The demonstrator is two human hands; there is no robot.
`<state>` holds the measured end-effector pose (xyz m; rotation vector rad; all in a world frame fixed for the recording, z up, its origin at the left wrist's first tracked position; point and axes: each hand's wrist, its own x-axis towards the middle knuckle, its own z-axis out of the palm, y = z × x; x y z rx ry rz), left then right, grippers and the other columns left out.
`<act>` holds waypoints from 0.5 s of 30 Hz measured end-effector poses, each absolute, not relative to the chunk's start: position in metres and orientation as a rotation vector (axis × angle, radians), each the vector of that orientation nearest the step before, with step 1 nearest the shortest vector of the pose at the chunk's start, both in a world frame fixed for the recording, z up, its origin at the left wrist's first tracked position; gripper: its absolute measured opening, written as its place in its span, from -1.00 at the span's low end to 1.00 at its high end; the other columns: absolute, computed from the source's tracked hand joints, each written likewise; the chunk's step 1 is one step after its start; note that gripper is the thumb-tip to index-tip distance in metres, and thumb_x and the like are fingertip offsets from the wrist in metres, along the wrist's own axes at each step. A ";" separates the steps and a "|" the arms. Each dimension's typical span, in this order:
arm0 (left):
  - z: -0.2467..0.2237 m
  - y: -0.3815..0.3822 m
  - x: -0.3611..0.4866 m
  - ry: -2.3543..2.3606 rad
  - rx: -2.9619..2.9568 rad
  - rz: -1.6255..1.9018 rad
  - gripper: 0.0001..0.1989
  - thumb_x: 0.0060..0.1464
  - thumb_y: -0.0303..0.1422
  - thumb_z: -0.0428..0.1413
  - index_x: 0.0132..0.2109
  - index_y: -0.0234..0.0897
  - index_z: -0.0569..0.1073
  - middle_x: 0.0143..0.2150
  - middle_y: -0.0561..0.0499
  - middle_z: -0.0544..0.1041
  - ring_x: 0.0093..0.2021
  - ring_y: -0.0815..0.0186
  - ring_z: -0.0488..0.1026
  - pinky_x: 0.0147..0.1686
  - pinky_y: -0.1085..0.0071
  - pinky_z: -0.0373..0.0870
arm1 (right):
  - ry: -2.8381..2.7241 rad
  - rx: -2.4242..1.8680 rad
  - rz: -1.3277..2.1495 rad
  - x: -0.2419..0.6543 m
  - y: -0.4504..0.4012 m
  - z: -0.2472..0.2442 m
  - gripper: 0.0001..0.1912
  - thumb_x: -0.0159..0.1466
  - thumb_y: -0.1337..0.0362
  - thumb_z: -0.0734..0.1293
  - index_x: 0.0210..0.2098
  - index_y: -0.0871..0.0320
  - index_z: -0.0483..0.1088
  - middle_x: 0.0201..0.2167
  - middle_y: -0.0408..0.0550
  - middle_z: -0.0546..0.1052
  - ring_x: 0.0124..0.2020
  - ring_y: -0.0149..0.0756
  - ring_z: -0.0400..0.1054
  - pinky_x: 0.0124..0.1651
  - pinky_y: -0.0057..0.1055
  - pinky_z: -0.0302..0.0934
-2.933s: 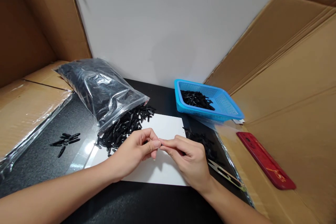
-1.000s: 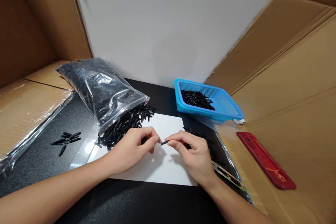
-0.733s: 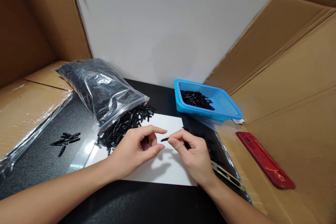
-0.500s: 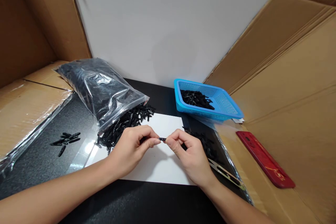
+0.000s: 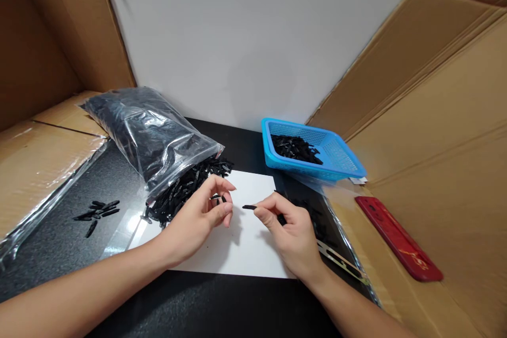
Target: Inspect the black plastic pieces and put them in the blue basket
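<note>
Over the white sheet (image 5: 253, 253), my right hand (image 5: 289, 227) pinches a thin black plastic piece (image 5: 249, 207) between thumb and forefinger, its free end pointing left. Another dark bit shows inside the curl of that hand. My left hand (image 5: 202, 216) is held a short way off, its fingers loosely curled round one or more small black pieces (image 5: 218, 199) near the thumb; how many I cannot tell. Behind the left hand lies a loose heap of similar black pieces (image 5: 174, 198), spilling by the mouth of a clear plastic bag (image 5: 154, 132) filled with dark contents.
A blue basket (image 5: 336, 156) holding black pieces stands at the back right. Several black pieces (image 5: 97, 214) lie apart on the left. On the right are a metal strip with slots (image 5: 344, 263) and a red case (image 5: 398, 237). Cardboard walls (image 5: 447, 95) flank the table.
My hands have drawn apart. The left has moved left and loosened its fingers; the black piece that was between both hands now sticks out from the right hand alone.
</note>
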<state>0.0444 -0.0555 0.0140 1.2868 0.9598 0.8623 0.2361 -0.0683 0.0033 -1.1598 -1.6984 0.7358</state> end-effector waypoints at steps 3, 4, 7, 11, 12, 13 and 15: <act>0.014 -0.053 0.045 0.951 1.150 0.914 -0.79 0.06 -0.31 0.23 -0.19 -0.23 0.39 -0.42 0.17 0.35 -0.45 0.43 0.27 -0.38 0.45 0.16 | -1.701 -1.157 0.731 0.236 -0.069 0.003 -0.74 0.29 0.18 0.32 -0.50 0.14 0.40 -0.61 -0.19 0.36 -0.58 -0.39 0.16 -0.49 -0.44 0.06; 0.013 -0.052 0.045 0.953 1.111 0.921 -0.79 0.00 -0.32 0.28 -0.24 -0.25 0.42 -0.46 0.17 0.35 -0.46 0.43 0.26 -0.40 0.46 0.13 | -1.671 -1.156 0.777 0.235 -0.068 0.003 -0.74 0.28 0.17 0.33 -0.50 0.14 0.40 -0.61 -0.19 0.35 -0.58 -0.39 0.15 -0.50 -0.44 0.05; 0.011 -0.049 0.047 0.970 1.053 0.921 -0.81 -0.05 -0.31 0.31 -0.39 -0.30 0.48 -0.50 0.13 0.41 -0.48 0.44 0.22 -0.44 0.47 0.07 | -1.385 -1.075 1.165 0.235 -0.065 0.002 -0.74 0.27 0.11 0.31 -0.48 0.10 0.30 -0.70 -0.30 0.19 -0.68 -0.45 -0.05 -0.61 -0.49 -0.08; 0.009 -0.050 0.049 1.012 1.029 0.898 -0.79 0.01 -0.25 0.26 -0.40 -0.33 0.54 -0.42 0.02 0.52 -0.49 0.44 0.15 -0.47 0.46 0.02 | -0.930 -0.850 1.711 0.235 -0.058 0.002 -0.75 0.23 0.12 0.25 -0.50 0.08 0.18 -0.71 -0.33 0.17 -0.73 -0.52 -0.26 -0.70 -0.57 -0.29; 0.010 -0.050 0.049 1.020 1.025 0.894 -0.78 0.02 -0.24 0.26 -0.40 -0.33 0.55 -0.42 0.02 0.52 -0.49 0.44 0.14 -0.47 0.46 0.01 | -0.888 -0.823 1.773 0.235 -0.057 0.002 -0.72 0.22 0.11 0.24 -0.53 0.09 0.16 -0.69 -0.31 0.21 -0.74 -0.53 -0.25 -0.70 -0.57 -0.31; 0.010 -0.051 0.049 1.029 1.019 0.893 -0.78 0.01 -0.23 0.26 -0.40 -0.33 0.55 -0.45 0.04 0.50 -0.50 0.44 0.12 -0.47 0.45 0.00 | -0.872 -0.817 1.807 0.235 -0.056 0.002 -0.67 0.23 0.09 0.24 -0.56 0.10 0.13 -0.68 -0.29 0.23 -0.74 -0.55 -0.24 -0.71 -0.57 -0.33; 0.011 -0.051 0.049 1.047 1.003 0.899 -0.75 0.00 -0.21 0.27 -0.42 -0.33 0.53 -0.51 0.09 0.44 -0.53 0.45 0.06 -0.49 0.45 -0.04 | -0.915 -0.869 1.803 0.233 -0.057 0.000 -0.60 0.25 0.03 0.26 -0.57 0.11 0.11 -0.69 -0.30 0.24 -0.75 -0.57 -0.25 -0.71 -0.56 -0.35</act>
